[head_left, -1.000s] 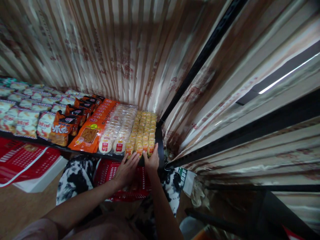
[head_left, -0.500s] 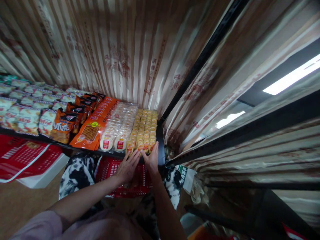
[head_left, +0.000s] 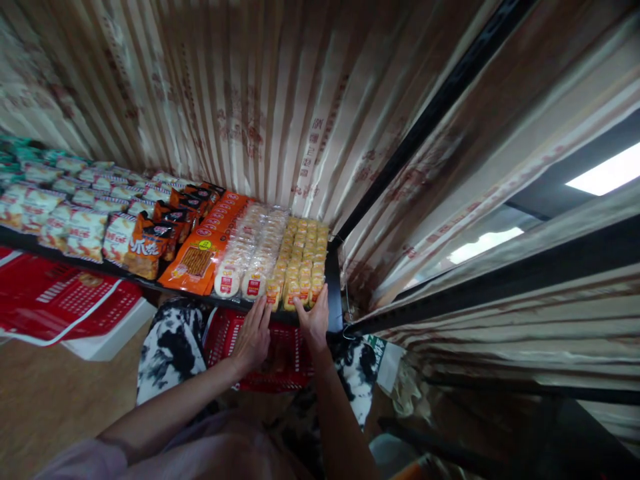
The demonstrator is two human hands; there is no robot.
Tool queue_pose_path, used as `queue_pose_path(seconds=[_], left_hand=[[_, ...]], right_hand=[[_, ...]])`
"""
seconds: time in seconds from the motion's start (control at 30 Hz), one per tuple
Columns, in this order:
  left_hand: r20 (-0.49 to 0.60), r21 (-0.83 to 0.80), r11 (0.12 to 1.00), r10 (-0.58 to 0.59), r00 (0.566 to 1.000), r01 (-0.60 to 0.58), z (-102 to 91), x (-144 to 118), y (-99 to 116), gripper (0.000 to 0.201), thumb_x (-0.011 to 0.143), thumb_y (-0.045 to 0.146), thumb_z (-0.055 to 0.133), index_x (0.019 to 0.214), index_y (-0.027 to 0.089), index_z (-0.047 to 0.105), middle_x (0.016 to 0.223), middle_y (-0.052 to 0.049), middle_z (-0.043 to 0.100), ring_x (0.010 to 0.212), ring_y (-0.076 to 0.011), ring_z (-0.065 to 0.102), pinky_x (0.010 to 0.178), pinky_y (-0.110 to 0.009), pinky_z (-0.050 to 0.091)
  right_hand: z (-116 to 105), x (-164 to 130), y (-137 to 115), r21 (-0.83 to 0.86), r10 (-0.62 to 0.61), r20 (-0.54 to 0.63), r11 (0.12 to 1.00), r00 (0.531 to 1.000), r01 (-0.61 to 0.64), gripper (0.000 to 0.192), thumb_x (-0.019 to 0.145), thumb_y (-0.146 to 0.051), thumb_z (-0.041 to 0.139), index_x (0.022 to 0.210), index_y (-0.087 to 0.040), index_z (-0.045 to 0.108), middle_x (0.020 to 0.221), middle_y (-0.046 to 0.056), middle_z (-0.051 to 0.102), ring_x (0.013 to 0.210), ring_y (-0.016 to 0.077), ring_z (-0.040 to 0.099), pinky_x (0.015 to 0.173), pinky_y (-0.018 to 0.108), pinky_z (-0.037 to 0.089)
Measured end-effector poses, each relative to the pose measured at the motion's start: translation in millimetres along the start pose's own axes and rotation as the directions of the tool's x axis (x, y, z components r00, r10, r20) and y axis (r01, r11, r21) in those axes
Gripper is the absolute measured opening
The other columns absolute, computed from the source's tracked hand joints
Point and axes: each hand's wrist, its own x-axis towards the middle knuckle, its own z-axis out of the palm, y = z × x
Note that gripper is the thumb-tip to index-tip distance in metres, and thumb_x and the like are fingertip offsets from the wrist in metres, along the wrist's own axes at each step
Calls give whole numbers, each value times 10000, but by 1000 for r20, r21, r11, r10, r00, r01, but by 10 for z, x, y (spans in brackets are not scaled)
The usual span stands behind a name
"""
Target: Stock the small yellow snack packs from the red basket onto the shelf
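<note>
Left hand, fingers flat and spread, presses the front of the yellow snack packs at the shelf edge; right hand, grip likewise spread, holds their right side. Best push evenly, keeping rows square

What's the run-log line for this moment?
left hand: open, fingertips at yellow snack packs | right hand: open, on same packs' front row | shelf: right end | red basket: below hands

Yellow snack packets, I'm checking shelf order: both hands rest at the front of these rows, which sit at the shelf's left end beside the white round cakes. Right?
Not quite. In the head view the small yellow snack packets sit at the black shelf's right end. Both hands, left hand and right hand, are at their front, beside the white round cakes.
</note>
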Motion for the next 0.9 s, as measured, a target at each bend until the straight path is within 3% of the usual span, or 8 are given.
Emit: queue_pose_path(seconds=[0.13, 0.33, 0.6, 0.73, 0.9], left_hand=[[22, -9, 999, 33, 999, -33, 93, 60, -40, 719, 803, 10, 307, 1439, 122, -10, 1498, -180, 101, 1384, -273, 65, 1047, -484, 344], [22, 74, 997, 36, 999, -37, 157, 137, -37, 640, 800, 14, 321, 1414, 38, 140, 1451, -219, 235, 1376, -279, 132, 1040, -467, 353], [-50, 1, 1000, 14, 999, -14, 52, 293, -21, 430, 855, 104, 339, 1274, 141, 428, 1176, -146, 505, 1143, -238, 469, 944, -436, 450], [-63, -29, 999, -15, 998, 13, 26, 413, 0, 312, 873, 145, 364, 1146, 127, 514, 1077, -125, 527, 1041, -214, 507, 913, -395, 476], [-59, 0, 1000, 8, 998, -8, 14, 405, 3, 330, 872, 163, 382, 1183, 130, 488, 1089, -126, 525, 1061, -228, 503, 911, -412, 475]], right_hand=[[11, -1, 9, -9, -5, -9, 1000, 1000, 5, 966, 744, -653, 476, 1412, -21, 180, 1418, 254, 293, 1318, 316, 291, 1032, 466, 304], [25, -8, 27, -26, 8, -15, 1000, 1000, -9, 979, 736, -665, 475, 1405, -7, 197, 1410, 257, 306, 1306, 324, 310, 1035, 464, 304], [8, -25, -13, -58, -36, -47, 998, 998, 33, 942, 762, -657, 448, 1408, -21, 191, 1416, 247, 304, 1311, 309, 305, 1026, 463, 314], [11, -21, -24, -52, -34, -47, 998, 998, 31, 938, 762, -663, 438, 1404, -19, 208, 1411, 245, 315, 1298, 316, 324, 1019, 458, 319], [2, -16, -46, -71, -13, -26, 997, 1000, 11, 948, 765, -664, 430, 1403, -2, 200, 1415, 249, 305, 1303, 311, 318, 1028, 442, 315]])
